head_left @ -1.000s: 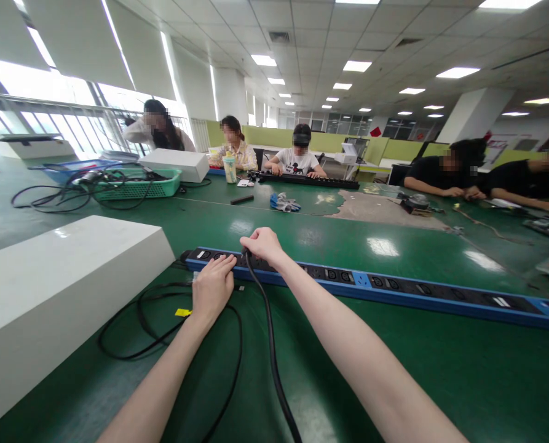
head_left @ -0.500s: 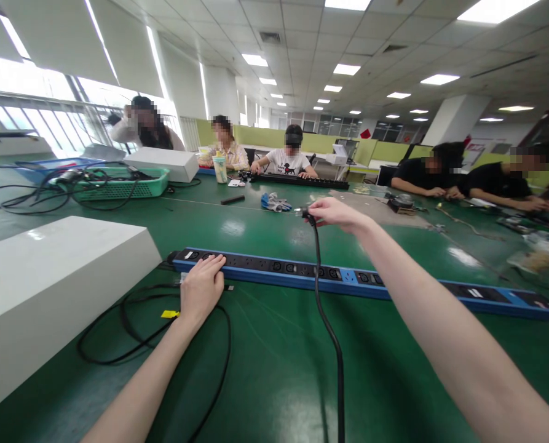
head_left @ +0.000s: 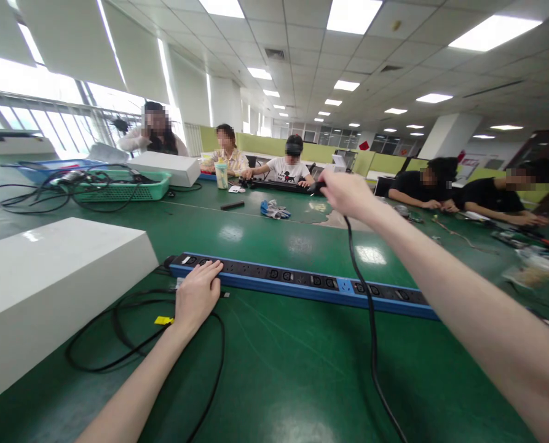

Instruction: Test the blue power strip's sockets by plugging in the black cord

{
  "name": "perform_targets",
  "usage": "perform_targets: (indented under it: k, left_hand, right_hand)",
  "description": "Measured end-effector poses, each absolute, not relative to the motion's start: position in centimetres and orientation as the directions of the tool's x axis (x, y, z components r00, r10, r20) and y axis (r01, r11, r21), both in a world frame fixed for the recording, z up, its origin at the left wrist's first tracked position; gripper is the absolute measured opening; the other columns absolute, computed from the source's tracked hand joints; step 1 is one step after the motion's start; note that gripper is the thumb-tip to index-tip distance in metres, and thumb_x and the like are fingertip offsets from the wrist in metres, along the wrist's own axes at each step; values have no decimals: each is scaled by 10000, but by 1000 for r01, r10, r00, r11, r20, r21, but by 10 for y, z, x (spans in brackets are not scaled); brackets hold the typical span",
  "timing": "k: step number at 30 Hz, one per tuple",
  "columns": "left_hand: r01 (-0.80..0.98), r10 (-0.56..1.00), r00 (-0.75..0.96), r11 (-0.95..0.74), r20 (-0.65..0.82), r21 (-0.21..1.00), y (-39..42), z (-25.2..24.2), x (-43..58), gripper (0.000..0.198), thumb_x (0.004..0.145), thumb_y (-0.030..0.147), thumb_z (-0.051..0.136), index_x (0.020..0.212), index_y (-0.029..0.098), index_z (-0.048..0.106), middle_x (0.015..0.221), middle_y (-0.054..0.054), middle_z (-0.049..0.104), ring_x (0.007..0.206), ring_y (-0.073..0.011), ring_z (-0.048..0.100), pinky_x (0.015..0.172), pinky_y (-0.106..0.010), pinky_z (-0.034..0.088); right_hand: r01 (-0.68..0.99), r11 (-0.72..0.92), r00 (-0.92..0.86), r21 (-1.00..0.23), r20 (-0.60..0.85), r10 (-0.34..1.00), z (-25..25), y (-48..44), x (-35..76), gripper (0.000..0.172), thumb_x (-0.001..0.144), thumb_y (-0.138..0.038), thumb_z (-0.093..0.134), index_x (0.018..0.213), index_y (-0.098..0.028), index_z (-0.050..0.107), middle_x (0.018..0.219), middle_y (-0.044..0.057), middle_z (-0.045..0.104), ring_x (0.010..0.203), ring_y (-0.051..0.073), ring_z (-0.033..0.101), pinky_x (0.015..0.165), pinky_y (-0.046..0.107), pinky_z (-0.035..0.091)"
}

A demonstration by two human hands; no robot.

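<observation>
A long blue and black power strip (head_left: 302, 283) lies across the green table (head_left: 292, 381). My left hand (head_left: 195, 295) rests flat on the strip's left end, fingers stretched out. My right hand (head_left: 348, 194) is raised well above the strip and closed around the plug end of a black power cable (head_left: 369, 320). The cable hangs down from that hand over the strip and runs toward me. Another black cable with a yellow tag (head_left: 163, 320) loops on the table under my left forearm.
A long white box (head_left: 48, 277) lies at the left. Farther back stand a green basket (head_left: 131, 184) of cables, a second white box (head_left: 163, 167) and a cup (head_left: 222, 174). Several people sit along the far and right sides of the table.
My right hand pulled the plug out of the power strip and lifted it up and to the right. The left hand stayed on the strip's left end.
</observation>
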State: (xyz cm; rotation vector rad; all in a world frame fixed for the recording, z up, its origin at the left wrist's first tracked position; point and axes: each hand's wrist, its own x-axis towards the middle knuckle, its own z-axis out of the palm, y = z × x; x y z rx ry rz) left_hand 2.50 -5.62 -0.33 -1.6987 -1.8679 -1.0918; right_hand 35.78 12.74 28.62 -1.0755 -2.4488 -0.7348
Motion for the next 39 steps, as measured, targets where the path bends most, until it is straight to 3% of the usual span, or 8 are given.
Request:
perform_targets:
  k: [4,7,11,17,26,39]
  left_hand:
    - [960,661,-190,-30,726,279,-57,-3,24,448,914,183,483,1295,236,712,1379,-44,669,1338,-237,590,1232,-469,374]
    - [961,662,-186,-30,726,274,-58,-1,24,446,924,180,473,1299,231,710,1380,-45,669,1338,-233,590,1232,-463,374]
    - [961,665,-189,-28,722,277,-59,0,25,452,928,177,471,1312,237,701,1384,-40,666,1338,-233,590,1232,-466,376]
    - [960,663,-189,-30,725,278,-57,-1,25,444,929,184,472,1305,233,704,1387,-43,664,1339,-234,589,1234,-461,372]
    - [958,665,-189,-37,722,284,-58,-1,26,443,927,187,476,1304,235,704,1388,-39,664,1339,-233,588,1235,-456,371]
    - [958,669,-191,-34,719,286,-59,2,26,450,917,178,477,1298,245,707,1385,-33,666,1335,-236,592,1229,-461,381]
  right_hand:
    - [467,739,-884,485,249,395,218,97,297,265,981,-73,496,1235,-136,535,1090,139,705,938,245,703,748,323,485]
    - [269,820,-961,505,84,263,181,80,264,209,1026,-99,442,1200,-165,537,1082,109,698,899,211,707,680,288,463]
    - [130,857,-990,498,14,143,158,71,234,192,1040,-133,457,1208,-194,526,1094,85,689,908,190,703,637,270,456]
    - [6,874,-998,486,-46,33,145,71,212,201,1061,-145,400,1224,-204,502,1131,84,678,926,188,706,643,280,484]
    - [-63,848,-997,526,-80,-25,139,77,212,214,1069,-165,391,1247,-209,502,1135,77,676,912,193,708,605,293,473]
    - [-81,858,-993,507,-112,-28,151,74,209,235,1056,-159,424,1251,-232,535,1046,66,712,843,178,697,578,262,399]
